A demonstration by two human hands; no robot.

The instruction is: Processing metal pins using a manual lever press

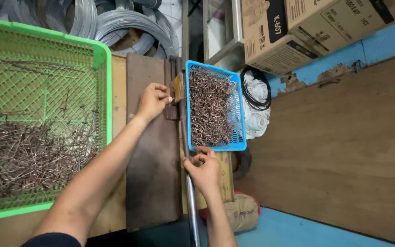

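Note:
My left hand (153, 100) pinches a small bunch of copper-coloured wire pieces (177, 87) against a dark bending jig (173, 111) on a brown wooden board (154, 183). Just below the blue basket, my right hand (203, 170) is closed around a long metal lever bar (192, 210) that runs down from the jig. The blue plastic basket (240, 114) beside the jig is filled with bent wire pieces (209, 107). On the left, a green plastic basket (102, 91) holds several straight wire rods (24, 155).
Coils of grey steel wire (129, 25) lie beyond the board. Cardboard boxes (280, 41) stand at the top right. White cloth (256, 121) and a loop of black cable (254, 93) lie next to the blue basket. A brown wooden surface (344, 146) spreads to the right.

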